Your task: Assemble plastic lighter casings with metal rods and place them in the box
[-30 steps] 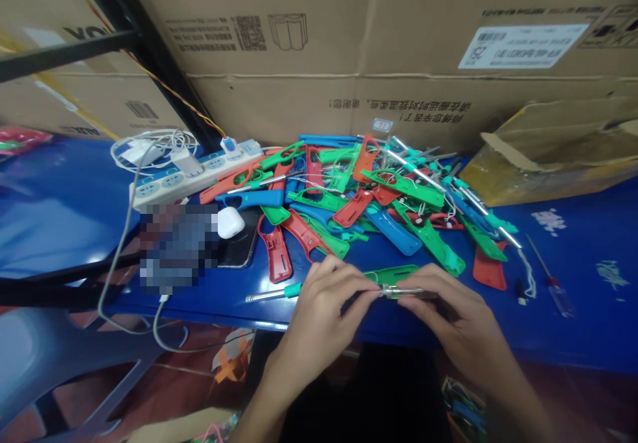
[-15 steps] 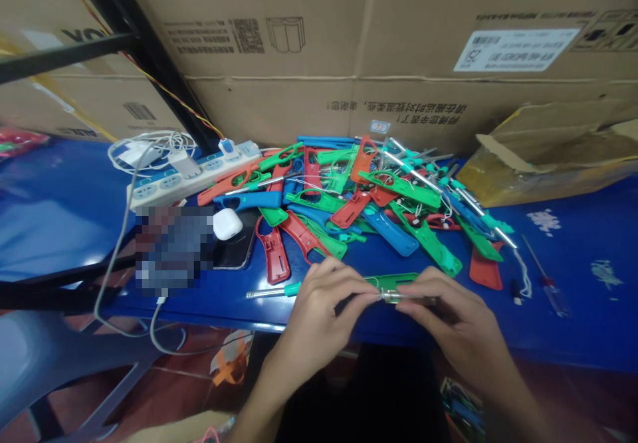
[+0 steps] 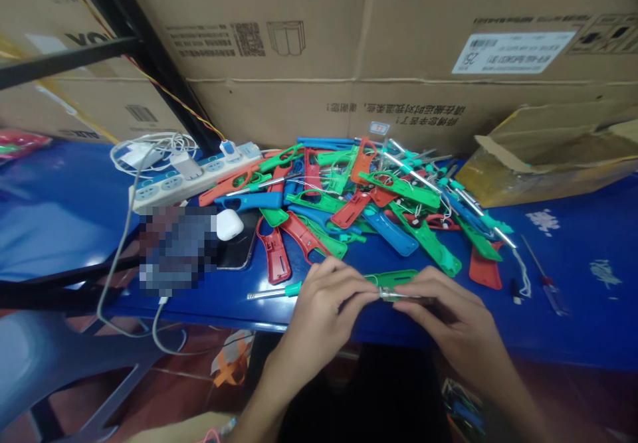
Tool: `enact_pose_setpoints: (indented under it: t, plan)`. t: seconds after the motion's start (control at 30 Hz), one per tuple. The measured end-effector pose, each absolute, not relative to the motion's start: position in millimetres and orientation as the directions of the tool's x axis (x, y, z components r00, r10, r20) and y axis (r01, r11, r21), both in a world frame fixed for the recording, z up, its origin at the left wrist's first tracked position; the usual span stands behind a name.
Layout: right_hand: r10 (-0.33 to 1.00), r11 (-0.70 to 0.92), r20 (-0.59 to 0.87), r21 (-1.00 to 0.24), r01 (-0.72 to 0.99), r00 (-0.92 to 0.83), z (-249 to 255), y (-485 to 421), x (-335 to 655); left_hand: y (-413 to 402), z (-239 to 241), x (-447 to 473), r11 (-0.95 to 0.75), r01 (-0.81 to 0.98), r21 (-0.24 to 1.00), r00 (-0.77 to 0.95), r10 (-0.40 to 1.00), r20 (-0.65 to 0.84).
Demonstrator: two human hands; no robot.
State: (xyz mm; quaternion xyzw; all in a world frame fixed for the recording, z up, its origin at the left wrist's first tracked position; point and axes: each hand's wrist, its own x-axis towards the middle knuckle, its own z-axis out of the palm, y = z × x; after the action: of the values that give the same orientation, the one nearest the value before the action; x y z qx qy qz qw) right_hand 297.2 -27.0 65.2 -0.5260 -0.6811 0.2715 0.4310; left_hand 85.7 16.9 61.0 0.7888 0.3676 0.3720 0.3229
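Between my two hands, above the table's front part, is a slim see-through lighter gas tank (image 3: 406, 295) with a small metallic end pointing left. My left hand (image 3: 329, 303) pinches that left end between thumb and fingertips. The tank's body lies in my right hand (image 3: 451, 313), with the fingers on top and the thumb below. Just behind my hands rests a green lighter handle shell (image 3: 393, 277), partly covered by them. A metal lighter tube with a teal collar (image 3: 272, 292) sticks out to the left of my left hand.
A heap of red, green and blue lighter shells (image 3: 349, 197) and metal tubes spreads behind my hands. To the right lie a screwdriver (image 3: 551, 290) and an open cardboard box (image 3: 548, 164). A power strip (image 3: 189, 177), white earphone case (image 3: 229, 224) and cables are on the left.
My right thumb and fingers have shifted slightly on the gas tank, and its tilt has changed a little. My left hand keeps its pinch. The view has moved a touch.
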Motion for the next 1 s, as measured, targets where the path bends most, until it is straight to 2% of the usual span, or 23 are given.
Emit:
enact_pose_setpoints:
  t: [0.23, 0.37, 0.57, 0.83, 1.0]
  plan:
    - [0.95, 0.29, 0.304, -0.792, 0.537, -0.066, 59.8, -26.4, 299.4, 11.5, 62.1, 88.5, -0.597, 0.447, 0.666, 0.399, 0.799, 0.449]
    - [0.933, 0.301, 0.359, -0.721, 0.624, -0.035, 56.9, -25.2, 296.6, 6.9, 59.4, 85.8, -0.629, 0.521, 0.577, 0.37, 0.775, 0.512]
    - [0.918, 0.314, 0.393, -0.647, 0.695, -0.049, 60.9, -15.8, 295.3, 4.6, 51.4, 80.0, -0.579, 0.642, 0.502, 0.363, 0.807, 0.467]
    - [0.954, 0.281, 0.275, -0.689, 0.668, -0.118, 63.8, 4.0, 314.2, 8.0, 50.4, 86.6, -0.57, 0.68, 0.462, 0.39, 0.814, 0.43]
    - [0.953, 0.295, 0.263, -0.682, 0.669, -0.151, 63.0, 2.1, 320.3, 6.8, 52.1, 84.3, -0.58, 0.662, 0.475, 0.402, 0.81, 0.428]
